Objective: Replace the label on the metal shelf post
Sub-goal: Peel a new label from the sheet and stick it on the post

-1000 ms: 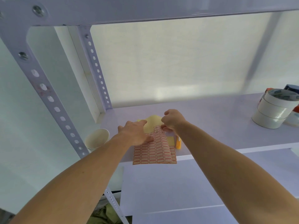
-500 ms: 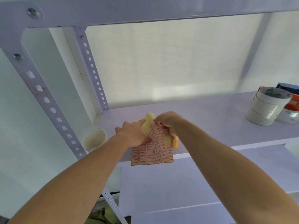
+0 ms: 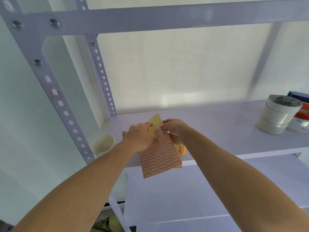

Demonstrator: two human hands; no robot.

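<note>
A sheet of red-bordered labels [image 3: 160,158] is lifted off the white shelf [image 3: 217,131], its lower end hanging past the front edge. My left hand [image 3: 138,137] holds the sheet's left side. My right hand [image 3: 175,129] pinches at the sheet's top corner, where the yellow backing [image 3: 154,123] is bent up. Whether a label is between the fingers is hidden. The perforated metal front post [image 3: 55,97] slants down the left side, with faint reddish marks near one hole. A second post [image 3: 103,77] stands behind it.
A paper cup [image 3: 102,144] sits left of the shelf corner, beside the front post. A small orange object [image 3: 182,149] lies under my right wrist. Stacked tape rolls [image 3: 277,114] and coloured packages [image 3: 301,114] stand at the far right. A lower shelf [image 3: 200,198] lies below.
The label sheet has come up off the shelf and tilted, with its backing corner peeled higher. Both hands stay on it. The view has tipped upward, showing more of the top beam.
</note>
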